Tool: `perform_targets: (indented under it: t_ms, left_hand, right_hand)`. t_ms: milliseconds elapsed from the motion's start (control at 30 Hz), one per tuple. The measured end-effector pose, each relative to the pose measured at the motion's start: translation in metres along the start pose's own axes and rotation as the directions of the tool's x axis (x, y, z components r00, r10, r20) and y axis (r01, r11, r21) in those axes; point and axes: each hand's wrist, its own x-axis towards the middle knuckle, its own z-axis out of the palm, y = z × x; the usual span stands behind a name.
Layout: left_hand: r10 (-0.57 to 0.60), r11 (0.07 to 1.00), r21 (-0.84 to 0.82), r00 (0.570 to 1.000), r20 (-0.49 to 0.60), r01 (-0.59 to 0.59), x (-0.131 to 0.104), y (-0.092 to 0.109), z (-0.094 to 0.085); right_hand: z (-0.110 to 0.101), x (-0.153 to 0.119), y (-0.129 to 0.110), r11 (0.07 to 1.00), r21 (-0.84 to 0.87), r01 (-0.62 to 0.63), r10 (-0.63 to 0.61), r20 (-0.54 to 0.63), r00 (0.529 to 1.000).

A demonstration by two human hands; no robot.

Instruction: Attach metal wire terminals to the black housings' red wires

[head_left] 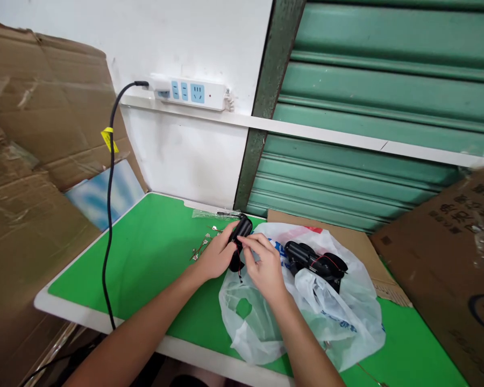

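Note:
My left hand [216, 252] is closed around a black plastic device [242, 229] with a glossy, rounded body, held above the green table top. Thin red and black wires [239, 266] hang from its lower end. My right hand [262, 258] has its thumb and fingers pinched together against the side of the device; what lies between the fingertips is too small to make out. To the right, several similar black devices [317, 260] with red wires lie on a white plastic bag [262, 322]. Small wired parts [201, 246] are scattered left of my left hand.
The green table [145, 258] has a white rim. A black cable [108, 231] runs down from a wall power strip [191, 92] across its left side. Cardboard [44, 134] stands left, a large carton [443, 258] right. A green shutter [367, 91] closes the back.

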Motion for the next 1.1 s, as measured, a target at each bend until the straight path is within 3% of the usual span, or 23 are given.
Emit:
perform_targets:
  t_ms: [233, 700, 900, 1100]
  left_hand:
    - [0.101, 0.991, 0.086, 0.995, 0.000, -0.100, -0.001, 0.005, -0.002]
    - [0.063, 0.993, 0.100, 0.998, -0.011, -0.061, -0.001, 0.002, 0.002]
    - [0.058, 0.993, 0.105, 0.998, -0.016, -0.056, -0.002, 0.000, 0.004]
    - [0.057, 0.991, 0.126, 0.998, -0.025, -0.053, -0.003, 0.001, 0.006]
  right_hand:
    - [0.001, -0.004, 0.006, 0.993, -0.111, -0.031, 0.033, 0.018, 0.999]
    - [0.006, -0.007, 0.008, 0.983, -0.177, -0.050, 0.040, -0.063, 0.997]
    - [0.010, -0.009, 0.007, 0.943, -0.333, -0.007, -0.014, -0.062, 0.998]
    - [0.014, -0.007, 0.005, 0.922, -0.384, 0.052, -0.074, -0.043, 0.996]
